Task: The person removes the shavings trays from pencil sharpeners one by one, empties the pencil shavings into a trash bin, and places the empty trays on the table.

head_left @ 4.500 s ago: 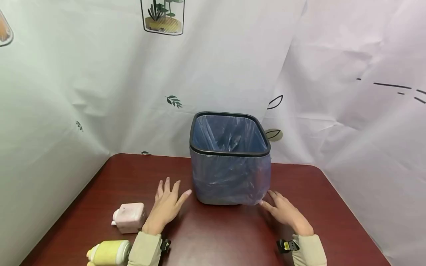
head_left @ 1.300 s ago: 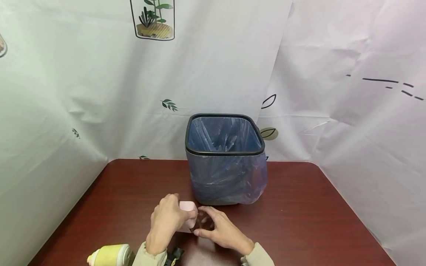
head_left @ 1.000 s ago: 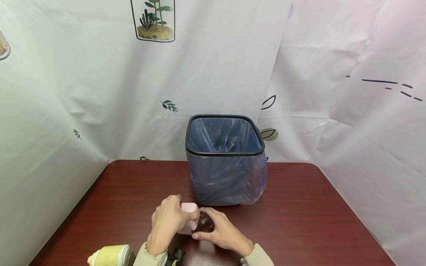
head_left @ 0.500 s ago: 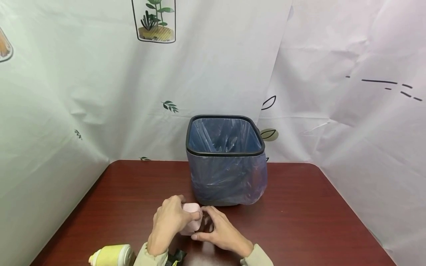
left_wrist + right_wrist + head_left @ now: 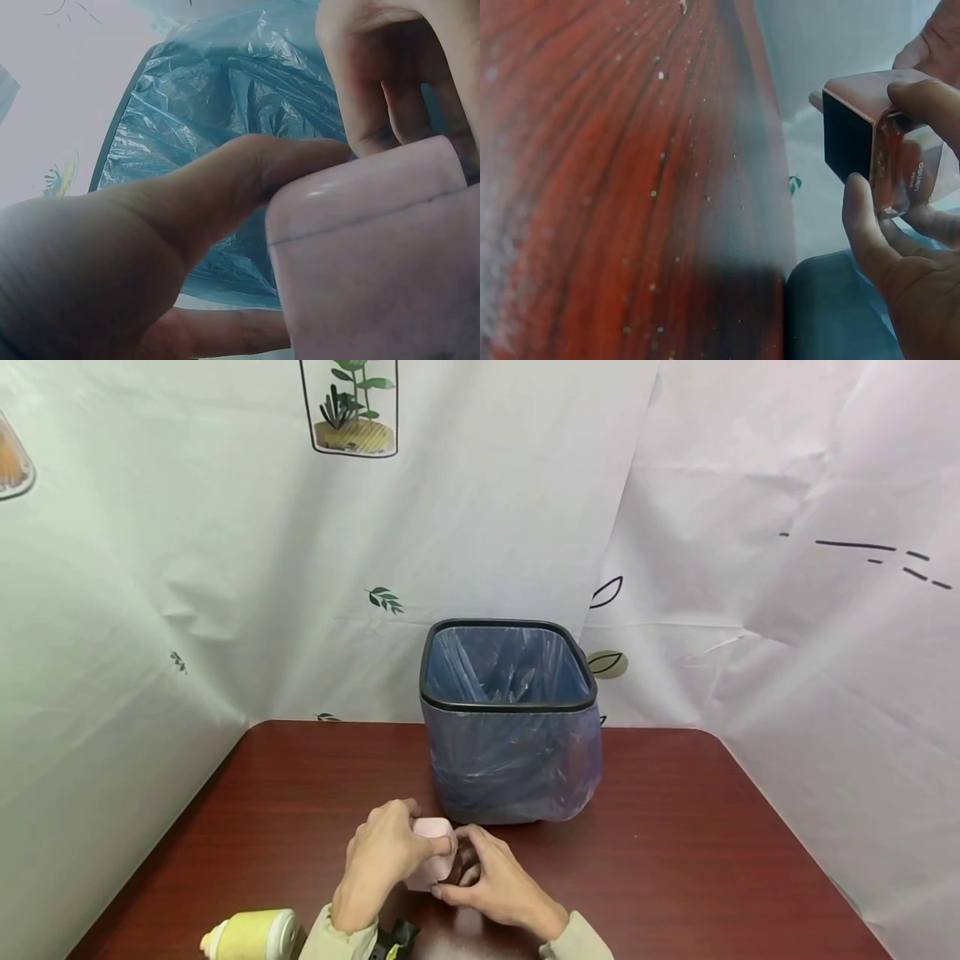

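Observation:
A pink box-shaped pencil sharpener (image 5: 433, 864) is held in front of the bin, above the table's near middle. My left hand (image 5: 378, 864) grips it from the left, the thumb over its side. In the right wrist view the sharpener (image 5: 859, 86) shows a dark underside and a clear, see-through drawer (image 5: 911, 169) with lettering. My right hand (image 5: 506, 885) curls its fingers and thumb round this drawer end. In the left wrist view the pink casing (image 5: 375, 277) fills the lower right, with right-hand fingers above it. The hands cover part of the sharpener.
A square bin (image 5: 513, 760) with a black rim and blue liner bag stands just behind the hands. A yellow-and-white cylindrical object (image 5: 251, 935) lies at the table's near left. The dark red table (image 5: 675, 843) backs onto white printed cloth (image 5: 480, 527).
Both hands were spread beside the bin, the sharpener lying at left. The left hand has brought it to the middle, and the right hand has closed in on its drawer end.

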The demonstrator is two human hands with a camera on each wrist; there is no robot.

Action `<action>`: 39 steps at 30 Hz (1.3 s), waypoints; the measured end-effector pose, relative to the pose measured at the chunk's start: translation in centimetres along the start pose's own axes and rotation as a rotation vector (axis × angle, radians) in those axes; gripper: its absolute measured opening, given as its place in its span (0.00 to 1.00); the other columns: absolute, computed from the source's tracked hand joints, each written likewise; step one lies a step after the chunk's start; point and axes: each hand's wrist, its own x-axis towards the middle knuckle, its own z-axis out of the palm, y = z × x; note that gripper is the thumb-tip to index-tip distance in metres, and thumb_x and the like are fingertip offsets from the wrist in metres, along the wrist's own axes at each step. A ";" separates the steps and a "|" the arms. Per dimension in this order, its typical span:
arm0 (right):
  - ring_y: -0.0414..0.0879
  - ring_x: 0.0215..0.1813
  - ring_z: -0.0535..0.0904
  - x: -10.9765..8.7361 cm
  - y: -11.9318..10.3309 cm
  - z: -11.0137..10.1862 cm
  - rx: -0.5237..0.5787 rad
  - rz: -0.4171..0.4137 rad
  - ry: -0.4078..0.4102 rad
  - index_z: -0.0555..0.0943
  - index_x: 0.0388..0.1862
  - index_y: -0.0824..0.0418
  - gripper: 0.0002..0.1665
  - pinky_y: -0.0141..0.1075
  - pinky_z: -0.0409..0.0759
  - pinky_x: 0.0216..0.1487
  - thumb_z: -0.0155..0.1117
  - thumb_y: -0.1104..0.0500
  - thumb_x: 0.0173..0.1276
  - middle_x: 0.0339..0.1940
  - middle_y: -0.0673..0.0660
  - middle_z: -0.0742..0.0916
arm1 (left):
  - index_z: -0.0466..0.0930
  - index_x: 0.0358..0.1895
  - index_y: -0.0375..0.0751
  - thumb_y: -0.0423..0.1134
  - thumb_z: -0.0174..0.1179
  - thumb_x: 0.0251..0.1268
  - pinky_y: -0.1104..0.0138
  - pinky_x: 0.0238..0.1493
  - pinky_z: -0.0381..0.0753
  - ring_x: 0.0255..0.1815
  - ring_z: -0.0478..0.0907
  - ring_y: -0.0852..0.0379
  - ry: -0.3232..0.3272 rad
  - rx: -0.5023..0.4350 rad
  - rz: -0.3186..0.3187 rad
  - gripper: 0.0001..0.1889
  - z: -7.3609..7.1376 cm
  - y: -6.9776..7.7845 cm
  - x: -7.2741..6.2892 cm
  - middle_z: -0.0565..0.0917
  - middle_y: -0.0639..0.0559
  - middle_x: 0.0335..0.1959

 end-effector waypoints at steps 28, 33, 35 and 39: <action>0.41 0.30 0.83 -0.3 0.2 -0.2 0.089 -0.009 -0.017 0.71 0.43 0.57 0.24 0.34 0.81 0.31 0.73 0.58 0.50 0.31 0.53 0.84 | 0.82 0.36 0.43 0.52 0.72 0.32 0.61 0.22 0.69 0.25 0.75 0.52 0.003 -0.032 0.045 0.24 0.8 -0.3 0.0 0.81 0.51 0.28; 0.44 0.29 0.84 -0.3 -1.7 -0.9 0.109 -0.018 -0.040 0.71 0.40 0.59 0.22 0.37 0.81 0.30 0.72 0.63 0.49 0.28 0.58 0.84 | 0.82 0.36 0.42 0.51 0.72 0.34 0.63 0.21 0.68 0.24 0.73 0.55 -0.030 -0.050 0.071 0.23 0.8 -0.4 0.2 0.79 0.53 0.26; 0.44 0.29 0.83 -0.3 -2.2 -1.1 0.113 -0.016 -0.046 0.71 0.40 0.59 0.22 0.37 0.81 0.30 0.72 0.63 0.49 0.28 0.58 0.84 | 0.82 0.36 0.43 0.50 0.72 0.34 0.63 0.22 0.69 0.24 0.74 0.55 -0.029 -0.033 0.088 0.23 0.8 -0.4 0.2 0.80 0.53 0.27; 0.43 0.27 0.83 -0.2 -2.5 -1.3 0.127 -0.010 -0.048 0.70 0.40 0.60 0.22 0.37 0.81 0.30 0.72 0.64 0.49 0.28 0.61 0.84 | 0.83 0.31 0.47 0.50 0.71 0.32 0.63 0.22 0.68 0.22 0.72 0.56 -0.019 -0.002 0.126 0.18 0.7 -0.3 0.4 0.80 0.55 0.25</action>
